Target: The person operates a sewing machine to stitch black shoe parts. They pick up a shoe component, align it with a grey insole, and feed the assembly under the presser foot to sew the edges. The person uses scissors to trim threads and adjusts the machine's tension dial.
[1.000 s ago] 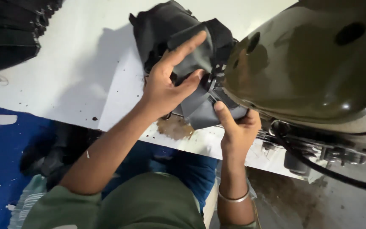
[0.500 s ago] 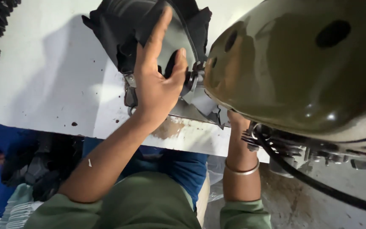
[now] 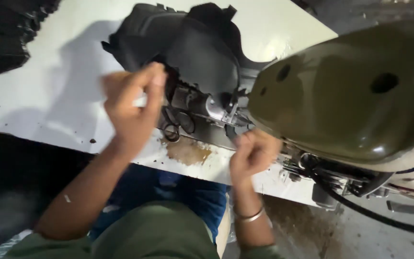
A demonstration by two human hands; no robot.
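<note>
Right hand point(image 3: 252, 152) — nearest you, bangle at the wrist, curled into a loose fist just before the needle area; whether it pinches anything, cannot tell; left hand point(image 3: 132, 108) — blurred, fingers bent, raised over the table point(image 3: 39, 110), seemingly holding nothing; small scissors point(image 3: 176, 125) — lying on the bed beside it; dark fabric piece point(image 3: 188, 48) — bunched beyond, at the presser foot point(image 3: 228, 112); olive sewing machine point(image 3: 350, 91) — to the right; risk, as judged: your knuckles sit close to the needle, and loose folds could snag under the foot
</note>
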